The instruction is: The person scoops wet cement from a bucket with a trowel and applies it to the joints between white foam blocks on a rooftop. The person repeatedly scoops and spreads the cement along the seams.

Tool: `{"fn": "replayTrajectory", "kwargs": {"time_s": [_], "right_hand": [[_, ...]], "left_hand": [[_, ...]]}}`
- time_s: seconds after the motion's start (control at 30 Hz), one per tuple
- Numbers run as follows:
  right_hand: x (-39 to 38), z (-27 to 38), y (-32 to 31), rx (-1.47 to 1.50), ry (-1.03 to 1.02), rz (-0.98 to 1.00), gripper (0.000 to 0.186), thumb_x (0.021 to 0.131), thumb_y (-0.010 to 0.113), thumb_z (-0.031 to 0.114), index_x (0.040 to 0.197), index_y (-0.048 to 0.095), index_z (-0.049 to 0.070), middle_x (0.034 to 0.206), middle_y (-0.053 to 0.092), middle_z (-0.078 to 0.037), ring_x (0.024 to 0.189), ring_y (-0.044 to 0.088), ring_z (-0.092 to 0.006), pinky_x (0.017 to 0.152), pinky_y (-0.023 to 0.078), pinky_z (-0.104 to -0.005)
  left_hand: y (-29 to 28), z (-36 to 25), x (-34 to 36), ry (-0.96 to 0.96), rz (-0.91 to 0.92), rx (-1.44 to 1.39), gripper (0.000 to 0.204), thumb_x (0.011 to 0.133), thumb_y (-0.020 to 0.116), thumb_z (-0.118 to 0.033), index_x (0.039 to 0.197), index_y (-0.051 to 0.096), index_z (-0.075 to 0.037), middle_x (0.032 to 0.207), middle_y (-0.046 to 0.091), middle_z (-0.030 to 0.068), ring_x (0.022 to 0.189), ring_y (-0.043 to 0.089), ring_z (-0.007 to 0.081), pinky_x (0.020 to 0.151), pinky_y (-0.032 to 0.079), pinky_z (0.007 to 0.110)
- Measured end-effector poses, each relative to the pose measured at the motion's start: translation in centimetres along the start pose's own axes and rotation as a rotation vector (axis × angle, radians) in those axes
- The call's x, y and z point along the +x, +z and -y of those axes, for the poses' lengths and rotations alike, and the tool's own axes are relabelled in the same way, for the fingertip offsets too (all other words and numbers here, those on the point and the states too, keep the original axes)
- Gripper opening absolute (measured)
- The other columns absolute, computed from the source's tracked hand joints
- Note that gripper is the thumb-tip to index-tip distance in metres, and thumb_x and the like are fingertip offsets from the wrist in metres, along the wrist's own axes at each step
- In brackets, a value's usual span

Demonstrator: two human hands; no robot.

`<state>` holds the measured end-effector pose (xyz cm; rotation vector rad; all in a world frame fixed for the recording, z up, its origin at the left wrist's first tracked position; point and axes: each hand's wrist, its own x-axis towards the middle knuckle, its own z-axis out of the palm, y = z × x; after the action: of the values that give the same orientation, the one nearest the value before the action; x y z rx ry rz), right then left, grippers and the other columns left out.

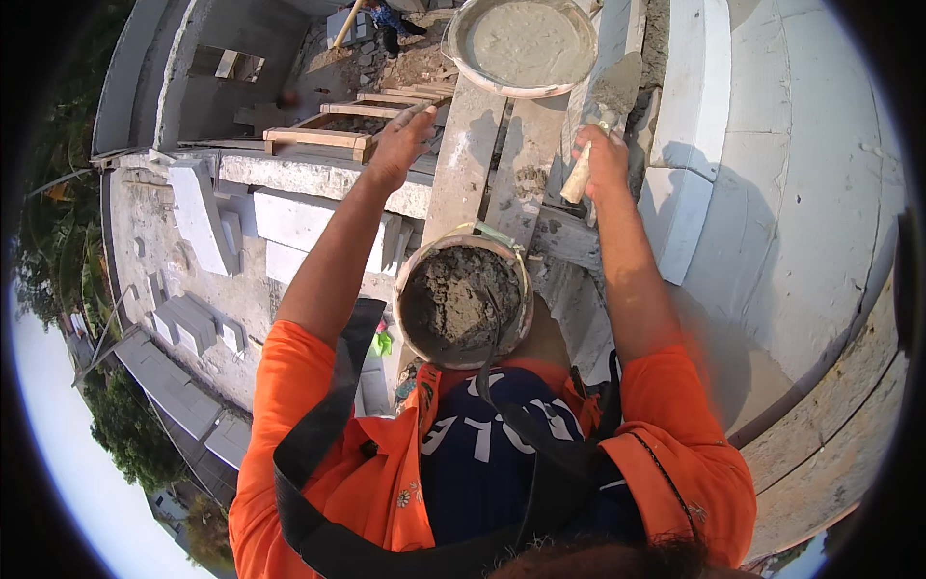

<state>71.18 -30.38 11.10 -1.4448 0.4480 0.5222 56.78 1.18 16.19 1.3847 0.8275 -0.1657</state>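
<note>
My right hand [600,156] grips the pale handle of a trowel [614,98], whose mortar-smeared blade points away from me along the inner edge of the white block wall [699,116]. My left hand [407,140] is raised over the planks [463,164] with loosely bent fingers and nothing visible in them. A bucket [408,309] of coarse grey mortar sits close to my body, with a dark curved strip lying across it. Farther forward, a second bucket [458,53] holds smooth, wet grey paste and stands on the planks, left of the trowel blade.
Pale blocks [203,217] lie stacked on a lower concrete surface to the left. Wooden frames [313,133] stand beyond the concrete ledge [318,176]. Another person [386,24] is down among rubble at the top. The curved block wall runs along my right; trees show at far left.
</note>
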Motion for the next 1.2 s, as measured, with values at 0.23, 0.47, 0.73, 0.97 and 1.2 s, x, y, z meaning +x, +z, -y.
{"fn": "replayTrajectory", "kwargs": {"time_s": [0.23,0.47,0.73,0.97,1.2], "right_hand": [[-23.2,-11.0,-5.2,-0.141,0.160,0.110,0.029,0.090,0.072,0.015,0.116,0.072,0.002,0.102,0.070,-0.006,0.090,0.065,-0.0138,0.076,0.052,-0.0339],[-25.9,-11.2,-5.7,-0.061,0.270,0.202,0.031,0.087,0.070,0.020,0.111,0.070,0.000,0.096,0.067,-0.005,0.087,0.060,-0.0168,0.080,0.048,-0.0345],[-21.7,-6.1,-4.0,0.190,0.166,0.222,0.026,0.087,0.070,0.018,0.102,0.068,-0.004,0.084,0.066,-0.008,0.070,0.066,-0.0220,0.064,0.055,-0.0380],[-12.3,-2.0,-1.8,0.147,0.092,0.174,0.034,0.085,0.070,0.017,0.108,0.066,-0.007,0.099,0.064,-0.012,0.089,0.063,-0.0245,0.080,0.053,-0.0429],[-10.9,0.7,0.6,0.109,-0.055,0.207,0.022,0.087,0.071,0.019,0.099,0.067,0.001,0.082,0.063,-0.005,0.067,0.064,-0.0212,0.056,0.054,-0.0403]], "left_hand": [[-6.3,16.8,-22.9,-0.524,-0.092,-0.024,0.088,0.099,0.058,-0.073,0.150,0.055,-0.002,0.137,0.066,0.0177,0.121,0.065,0.0297,0.100,0.051,0.043],[-3.1,21.5,-27.5,-0.271,-0.388,-0.158,0.043,0.104,0.068,-0.052,0.104,0.069,-0.010,0.089,0.065,-0.0022,0.083,0.060,0.0083,0.073,0.047,0.026],[-1.5,12.0,-23.1,-0.068,-0.312,-0.164,0.032,0.104,0.071,-0.040,0.091,0.067,-0.011,0.075,0.056,-0.0072,0.066,0.045,0.0057,0.058,0.037,0.026],[-0.4,8.4,-13.0,0.085,-0.370,0.069,0.039,0.103,0.071,-0.037,0.089,0.066,-0.001,0.074,0.060,0.0008,0.066,0.051,0.0114,0.059,0.043,0.033],[-1.0,9.7,-5.4,0.162,-0.475,0.179,0.032,0.104,0.070,-0.027,0.113,0.074,0.004,0.091,0.075,0.0130,0.084,0.068,0.0209,0.078,0.054,0.037]]}}
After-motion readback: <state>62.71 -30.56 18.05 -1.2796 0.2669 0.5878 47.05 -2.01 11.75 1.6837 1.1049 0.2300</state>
